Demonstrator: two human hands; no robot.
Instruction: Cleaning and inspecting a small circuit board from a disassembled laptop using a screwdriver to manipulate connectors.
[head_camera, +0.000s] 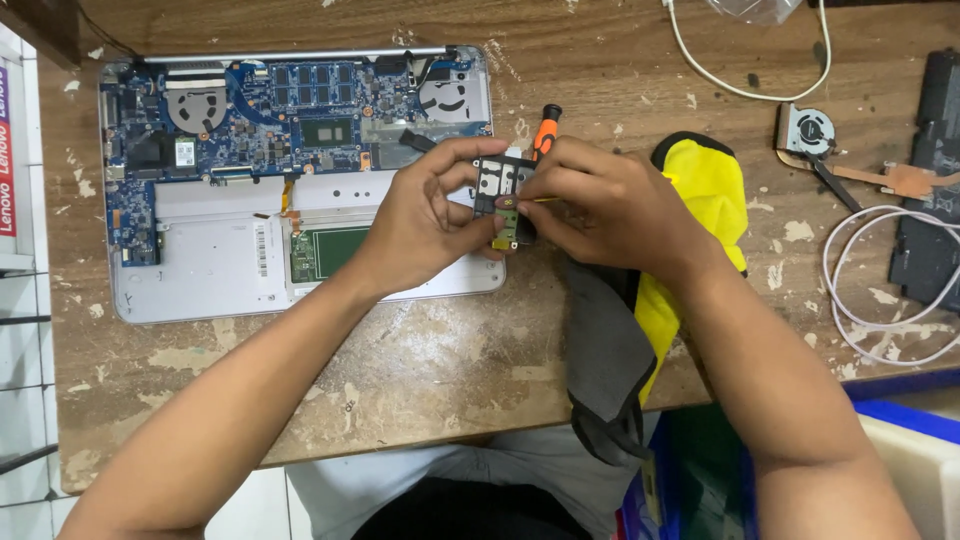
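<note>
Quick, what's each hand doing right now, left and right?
Left hand: closed, gripping a small laptop part.
Right hand: closed on an orange-handled screwdriver, tip at that part.

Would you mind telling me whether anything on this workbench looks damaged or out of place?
The wooden table is badly worn, with pale chipped patches all over. A loose cooling fan lies apart from the opened laptop, and a yellow and grey cloth droops over the front edge.

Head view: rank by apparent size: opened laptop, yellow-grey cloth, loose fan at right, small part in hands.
1. opened laptop
2. yellow-grey cloth
3. and 4. loose fan and small part look alike; the part is partly hidden by fingers and held nearer the camera.
</note>
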